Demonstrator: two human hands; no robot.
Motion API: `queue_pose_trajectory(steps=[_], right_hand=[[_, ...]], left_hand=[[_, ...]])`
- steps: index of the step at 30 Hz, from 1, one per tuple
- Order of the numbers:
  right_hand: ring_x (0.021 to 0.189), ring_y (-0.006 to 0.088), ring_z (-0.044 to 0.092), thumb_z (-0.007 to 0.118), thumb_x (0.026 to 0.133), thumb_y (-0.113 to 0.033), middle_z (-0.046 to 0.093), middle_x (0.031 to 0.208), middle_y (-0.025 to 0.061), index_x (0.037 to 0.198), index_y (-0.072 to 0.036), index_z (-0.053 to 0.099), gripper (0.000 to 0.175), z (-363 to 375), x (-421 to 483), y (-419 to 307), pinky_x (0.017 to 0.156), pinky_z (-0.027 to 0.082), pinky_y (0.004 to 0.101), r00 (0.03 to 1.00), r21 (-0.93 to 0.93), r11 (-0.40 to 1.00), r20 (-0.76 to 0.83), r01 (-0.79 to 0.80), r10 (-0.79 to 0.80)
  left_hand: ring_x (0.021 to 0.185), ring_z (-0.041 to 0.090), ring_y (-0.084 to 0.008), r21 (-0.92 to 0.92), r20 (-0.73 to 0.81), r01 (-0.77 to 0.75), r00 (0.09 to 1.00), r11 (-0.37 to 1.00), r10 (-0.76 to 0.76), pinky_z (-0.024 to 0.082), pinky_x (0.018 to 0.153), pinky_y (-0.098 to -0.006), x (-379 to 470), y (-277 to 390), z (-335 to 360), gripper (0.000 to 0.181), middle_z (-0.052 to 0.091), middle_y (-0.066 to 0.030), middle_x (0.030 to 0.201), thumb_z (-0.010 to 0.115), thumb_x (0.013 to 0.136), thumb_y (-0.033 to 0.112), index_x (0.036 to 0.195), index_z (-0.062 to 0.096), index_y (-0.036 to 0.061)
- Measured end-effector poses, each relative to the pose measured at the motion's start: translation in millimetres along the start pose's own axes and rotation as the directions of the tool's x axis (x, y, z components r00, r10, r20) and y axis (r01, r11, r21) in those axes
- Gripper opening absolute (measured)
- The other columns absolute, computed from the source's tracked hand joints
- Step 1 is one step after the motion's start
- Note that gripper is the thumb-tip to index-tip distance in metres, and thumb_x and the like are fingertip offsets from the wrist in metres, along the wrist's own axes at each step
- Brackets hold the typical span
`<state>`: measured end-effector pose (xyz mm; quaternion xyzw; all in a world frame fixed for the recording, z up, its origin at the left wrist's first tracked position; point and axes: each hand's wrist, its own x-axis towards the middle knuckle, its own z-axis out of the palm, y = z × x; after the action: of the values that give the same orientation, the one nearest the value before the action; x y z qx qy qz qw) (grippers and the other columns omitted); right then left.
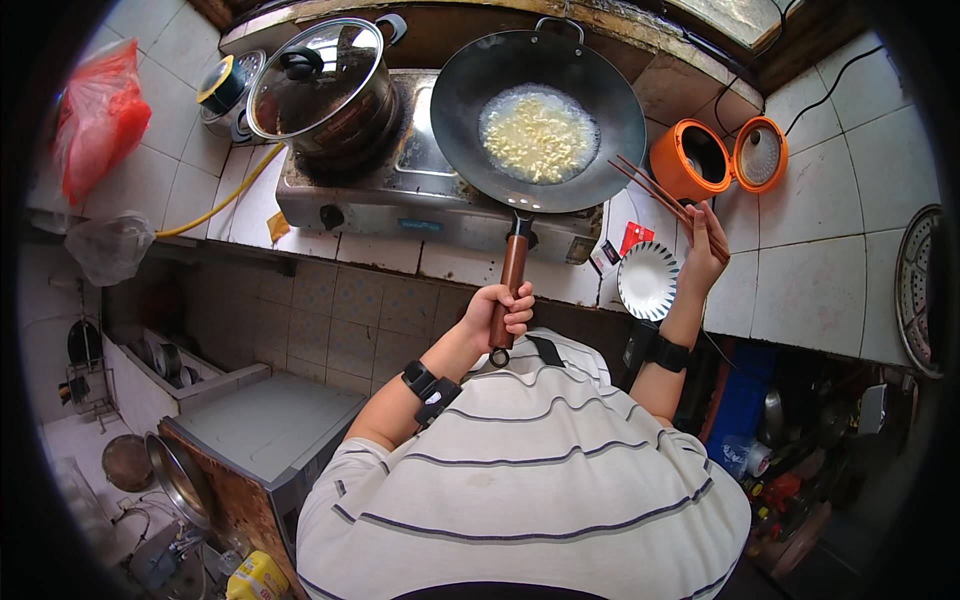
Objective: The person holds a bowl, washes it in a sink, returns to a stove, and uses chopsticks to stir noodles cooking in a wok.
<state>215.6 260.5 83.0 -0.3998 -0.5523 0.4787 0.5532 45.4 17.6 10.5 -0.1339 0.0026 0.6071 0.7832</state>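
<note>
A dark wok (457,120) rests on the right burner of a steel gas stove (345,202). Pale yellow pieces, perhaps beaten egg or noodles (538,135), lie in bubbling, whitish liquid at its bottom. My left hand (499,315) is wrapped around the wok's brown wooden handle (515,259). Dark reddish chopsticks (652,189) are gripped in my right hand (703,251), their tips above the wok's right rim and out of the liquid. Just left of my right wrist sits a white plate (646,279) with a blue-patterned rim.
A glass-lidded pot (322,90) occupies the left burner. An orange container (688,157) stands with its lid (759,154) swung aside. Red (637,236) and dark packets lie near the plate. A yellow gas hose (225,196) runs leftward, near a hanging red plastic bag (101,120).
</note>
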Motion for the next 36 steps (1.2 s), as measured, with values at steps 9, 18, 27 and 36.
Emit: queue_pose_trajectory(steps=[9,18,27,36], right_hand=[[0.081,0.0194,0.060,0.057,0.080,-0.011,0.061,0.088,0.0140,0.099,0.005,0.057,0.024,-0.2,2.4,-0.4,0.075,0.050,0.0295,1.000,0.042,0.999,-0.016,-0.015,0.015],[0.081,0.0193,0.061,0.058,0.080,-0.012,0.061,0.086,0.0142,0.097,0.004,0.058,0.024,4.7,2.6,-3.7,0.076,0.050,0.0293,1.000,0.008,1.000,-0.017,-0.004,0.004],[0.080,0.0189,0.061,0.058,0.080,-0.012,0.061,0.086,0.0142,0.097,0.004,0.058,0.023,6.3,3.5,-2.9,0.075,0.050,0.0292,1.000,0.007,1.000,-0.008,0.005,-0.005],[0.083,0.0206,0.060,0.054,0.083,-0.011,0.060,0.088,0.0143,0.099,0.005,0.056,0.023,7.3,4.3,-2.3,0.079,0.049,0.0305,1.000,-0.007,1.000,0.019,-0.004,0.004]], left_hand=[[0.046,0.035,-0.0110,-0.002,0.018,0.031,0.999,1.000,-0.031,0.032,0.040,-0.0232,-0.7,1.4,0.2,0.016,0.035,-0.0020,0.058,0.045,0.064,0.003,0.078,0.037,0.0068],[0.046,0.035,-0.0111,0.016,0.018,0.039,0.999,0.999,-0.039,0.032,0.041,-0.0232,-0.6,2.5,0.9,0.016,0.034,-0.0019,0.058,0.045,0.065,0.003,0.079,0.037,0.0067],[0.047,0.035,-0.0110,0.014,0.029,0.040,0.999,0.999,-0.040,0.033,0.041,-0.0228,0.2,2.4,-2.0,0.016,0.034,-0.0019,0.058,0.045,0.065,0.004,0.079,0.037,0.0069],[0.046,0.035,-0.0108,0.023,0.022,0.022,0.999,0.999,-0.023,0.032,0.041,-0.0225,-0.3,1.4,0.2,0.015,0.035,-0.0020,0.059,0.047,0.067,0.007,0.079,0.038,0.0069]])
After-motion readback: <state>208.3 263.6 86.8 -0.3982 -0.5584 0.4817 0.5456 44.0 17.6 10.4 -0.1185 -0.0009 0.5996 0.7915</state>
